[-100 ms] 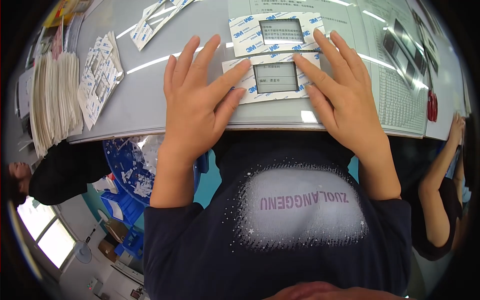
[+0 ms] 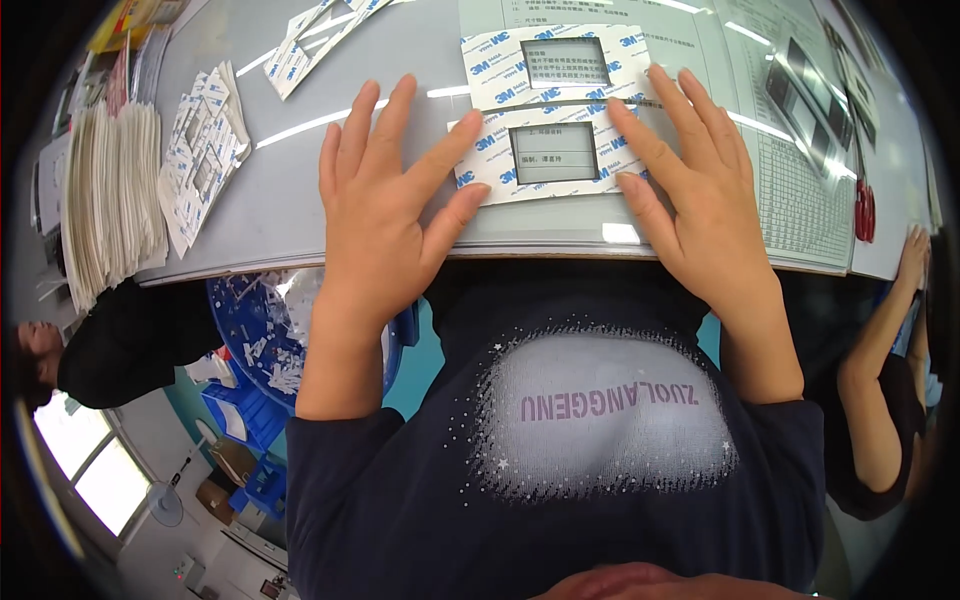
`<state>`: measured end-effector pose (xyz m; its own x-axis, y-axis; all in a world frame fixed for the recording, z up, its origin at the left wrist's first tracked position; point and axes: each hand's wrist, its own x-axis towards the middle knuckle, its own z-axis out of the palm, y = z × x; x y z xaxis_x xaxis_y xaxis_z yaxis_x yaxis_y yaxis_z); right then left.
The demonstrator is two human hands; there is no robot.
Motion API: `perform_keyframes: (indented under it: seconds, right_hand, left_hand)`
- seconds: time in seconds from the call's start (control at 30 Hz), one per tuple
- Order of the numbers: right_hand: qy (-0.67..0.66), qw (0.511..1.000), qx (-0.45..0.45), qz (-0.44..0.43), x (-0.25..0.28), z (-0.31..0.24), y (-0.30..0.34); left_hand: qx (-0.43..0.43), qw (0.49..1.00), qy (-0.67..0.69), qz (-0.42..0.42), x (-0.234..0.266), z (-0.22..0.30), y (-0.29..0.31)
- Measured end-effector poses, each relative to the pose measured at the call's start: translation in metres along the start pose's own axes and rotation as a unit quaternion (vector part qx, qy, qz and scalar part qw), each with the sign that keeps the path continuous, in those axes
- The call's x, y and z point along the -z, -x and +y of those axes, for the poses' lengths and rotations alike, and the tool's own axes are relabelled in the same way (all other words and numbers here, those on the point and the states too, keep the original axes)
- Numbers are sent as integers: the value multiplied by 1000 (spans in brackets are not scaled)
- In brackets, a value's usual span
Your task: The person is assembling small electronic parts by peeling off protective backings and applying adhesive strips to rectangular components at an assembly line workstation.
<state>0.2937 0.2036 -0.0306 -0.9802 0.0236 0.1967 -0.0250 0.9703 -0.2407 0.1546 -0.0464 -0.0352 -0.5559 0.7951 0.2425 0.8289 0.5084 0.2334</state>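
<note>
Two white rectangular sheets with blue print and a cut-out window lie on the table, one just beyond the other: the far window-cut sheet (image 2: 626,58) and the near window-cut sheet (image 2: 488,150). Fingers spread, my left hand (image 2: 375,215) is at the left end of the near sheet, index finger and thumb by its edge. My right hand (image 2: 700,200) is likewise spread, with its index finger and thumb over or beside that sheet's right end. Neither hand grips anything. Whether the fingertips press on the sheet I cannot tell.
At left stand a thick stack of pale sheets (image 2: 112,200) and a pile of similar printed sheets (image 2: 205,150). More printed strips (image 2: 315,50) lie at the far left. Red-handled scissors (image 2: 864,210) and dark framed panels (image 2: 810,95) are at right. A blue bin (image 2: 235,325) sits below.
My left hand has drawn slightly left, away from the near sheet. My right hand has shifted a little to the right. The near sheet has moved very slightly up and right.
</note>
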Motion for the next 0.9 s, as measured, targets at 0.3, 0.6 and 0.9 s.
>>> perform_keyframes:
  seconds: [0.3, 0.6, 0.9]
  right_hand:
    - [-70, 997, 9, 31, -6, -32, -14]
    - [-73, 996, 40, 43, -21, -43, -32]
    - [11, 998, -51, 26, 2, -2, 6]
  left_hand:
    - [37, 999, 4, 5, -2, -5, 11]
    - [38, 999, 17, 8, -3, -4, 10]
    - [49, 998, 26, 9, -4, -3, 10]
